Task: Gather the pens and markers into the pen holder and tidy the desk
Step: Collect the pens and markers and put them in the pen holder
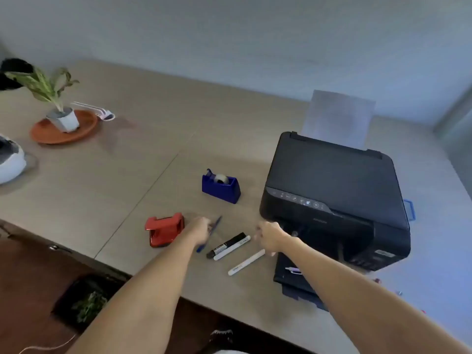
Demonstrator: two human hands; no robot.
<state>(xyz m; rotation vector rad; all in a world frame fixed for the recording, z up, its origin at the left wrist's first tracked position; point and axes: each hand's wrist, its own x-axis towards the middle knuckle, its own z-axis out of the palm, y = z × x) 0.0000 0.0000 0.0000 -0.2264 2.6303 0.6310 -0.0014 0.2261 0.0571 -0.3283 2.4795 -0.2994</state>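
Forearms: both reach out from the bottom edge over the desk (pixel 127 159), bare, nearest the camera.
Left hand (pixel 200 229): closed around a blue pen (pixel 213 231), which slants up and away, its lower end showing below the fist.
Right hand (pixel 268 237): loosely curled in front of the printer, blurred; whether it grips anything I cannot tell.
Markers: a black marker (pixel 227 244) and a white marker (pixel 232 248) lie side by side, touching, between the two hands; a second white marker (pixel 246 262) lies apart, nearer the camera, below the right hand.
Hole punch (pixel 164 229): red, just left of the left hand.
Tape dispenser (pixel 221 185): blue, farther back, well apart from the markers.
Printer (pixel 332 190): black, on the right, paper standing in its rear tray.
Potted plant (pixel 55 100): far left, on an orange saucer (pixel 84 130).
Pen holder: not identifiable in view.
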